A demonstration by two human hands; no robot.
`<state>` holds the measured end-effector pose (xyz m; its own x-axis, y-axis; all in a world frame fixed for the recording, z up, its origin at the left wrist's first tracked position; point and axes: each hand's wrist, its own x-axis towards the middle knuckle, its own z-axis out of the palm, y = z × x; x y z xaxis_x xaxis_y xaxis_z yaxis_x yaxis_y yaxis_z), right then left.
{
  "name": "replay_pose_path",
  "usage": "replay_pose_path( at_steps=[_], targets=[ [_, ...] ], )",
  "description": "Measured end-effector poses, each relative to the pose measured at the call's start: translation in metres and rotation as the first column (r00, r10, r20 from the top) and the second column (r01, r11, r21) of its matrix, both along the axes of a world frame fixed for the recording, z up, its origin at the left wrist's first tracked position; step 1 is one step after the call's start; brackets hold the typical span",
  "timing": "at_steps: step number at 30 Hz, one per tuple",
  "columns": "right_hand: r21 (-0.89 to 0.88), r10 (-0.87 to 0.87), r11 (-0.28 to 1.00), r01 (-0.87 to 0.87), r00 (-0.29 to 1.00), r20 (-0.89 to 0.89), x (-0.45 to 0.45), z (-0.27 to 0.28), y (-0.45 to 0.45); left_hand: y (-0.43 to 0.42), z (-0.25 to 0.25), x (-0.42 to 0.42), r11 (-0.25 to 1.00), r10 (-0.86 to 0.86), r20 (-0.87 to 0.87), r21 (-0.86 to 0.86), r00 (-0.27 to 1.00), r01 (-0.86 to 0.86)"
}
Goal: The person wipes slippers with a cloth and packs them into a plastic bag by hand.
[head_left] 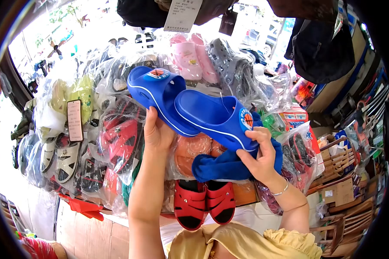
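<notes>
A pair of blue slide sandals with white trim and basketball badges is held up over a heap of footwear. My left hand (pixel 159 131) grips the left slide sandal (pixel 177 114) from below, near its middle. My right hand (pixel 261 157) has thumb and fingers closed on the strap end of the right slide sandal (pixel 199 107), which overlaps the other. A dark blue cloth (pixel 222 168) lies below my right hand; whether my fingers touch it I cannot tell. Orange-brown footwear in plastic (pixel 188 159) shows beneath the slides. Red sandals (pixel 189 205) sit nearest my body.
Bagged shoes cover the stall, with pink boots (pixel 188 60), grey clogs (pixel 222 56) and red-black sandals (pixel 119 138). A phone (pixel 74 120) lies on the left bags. Bags with tags (pixel 183 15) hang overhead. Wooden chairs (pixel 345 220) stand at right. A person's red clothing (pixel 36 247) shows lower left.
</notes>
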<state>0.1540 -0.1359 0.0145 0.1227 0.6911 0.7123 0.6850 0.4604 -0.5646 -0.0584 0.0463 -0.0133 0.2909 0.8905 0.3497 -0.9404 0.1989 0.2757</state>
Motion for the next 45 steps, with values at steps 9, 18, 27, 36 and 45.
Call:
replay_pose_path(
  at_steps=[9, 18, 27, 36, 45],
  targets=[
    [0.112, 0.106, 0.987, -0.115, 0.99, 0.089, 0.008, -0.011, 0.002, -0.004, 0.003, -0.002, 0.978, 0.101, -0.216, 0.199, 0.971, -0.058],
    [0.129, 0.14, 0.976, -0.178, 0.956, 0.26, 0.013, -0.01, -0.002, -0.005, 0.002, -0.005, 0.996, 0.027, -0.211, 0.089, 0.977, -0.009],
    [0.366, -0.064, 0.915, -0.17, 0.834, 0.547, 0.01, -0.005, 0.001, -0.003, -0.005, 0.002, 0.987, 0.013, -0.297, 0.157, 0.955, 0.035],
    [0.383, -0.091, 0.914, -0.133, 0.853, 0.514, 0.002, -0.011, 0.003, -0.012, 0.007, 0.005, 0.99, -0.029, -0.369, 0.119, 0.929, 0.078],
    [0.43, -0.155, 0.898, -0.096, 0.844, 0.513, 0.0, -0.014, 0.0, -0.021, 0.014, 0.008, 0.981, -0.01, -0.436, 0.17, 0.9, 0.093]
  ],
)
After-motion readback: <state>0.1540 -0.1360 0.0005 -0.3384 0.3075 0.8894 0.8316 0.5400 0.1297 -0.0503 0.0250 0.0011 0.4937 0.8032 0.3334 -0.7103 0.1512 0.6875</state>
